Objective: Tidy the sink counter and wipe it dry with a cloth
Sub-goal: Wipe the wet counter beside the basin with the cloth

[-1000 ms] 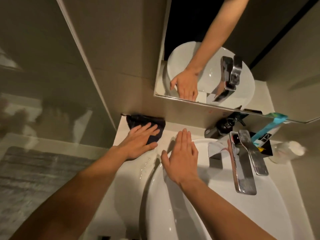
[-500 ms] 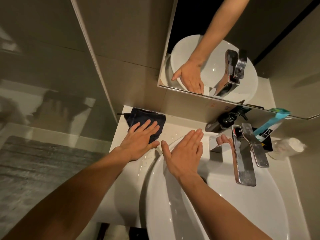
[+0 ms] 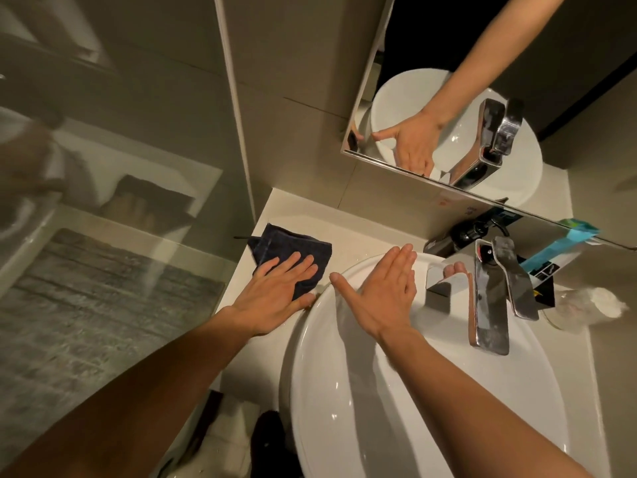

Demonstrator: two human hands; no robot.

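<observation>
Dark navy cloth [image 3: 293, 248], folded into a rough square, soft and slightly rumpled, one stitched edge showing along its left side. Lies flat at the back left corner of the pale table [image 3: 362, 236], just left of the white basin [image 3: 344, 391], with a thin dark loop trailing off its far left corner. Pressed down by the left hand [image 3: 275, 294], palm flat, fingers [image 3: 300, 267] stretched out and spread over the cloth's near half, thumb against the basin rim; nothing gripped, only held under the palm. Right hand [image 3: 382, 294] laid flat on the basin's back rim, fingers straight and together, thumb splayed left, holding nothing. Small water drops on the table between cloth and basin. Chrome tap [image 3: 489, 298] right of the right hand, reaching out over the bowl. Behind the tap, a dark pump bottle [image 3: 458, 236] and a blue-and-black tube [image 3: 551, 260] against the wall. Mirror [image 3: 448, 98] above, reflecting hand, basin and tap. Grey bath mat [image 3: 86, 305] on the floor behind glass at left.
</observation>
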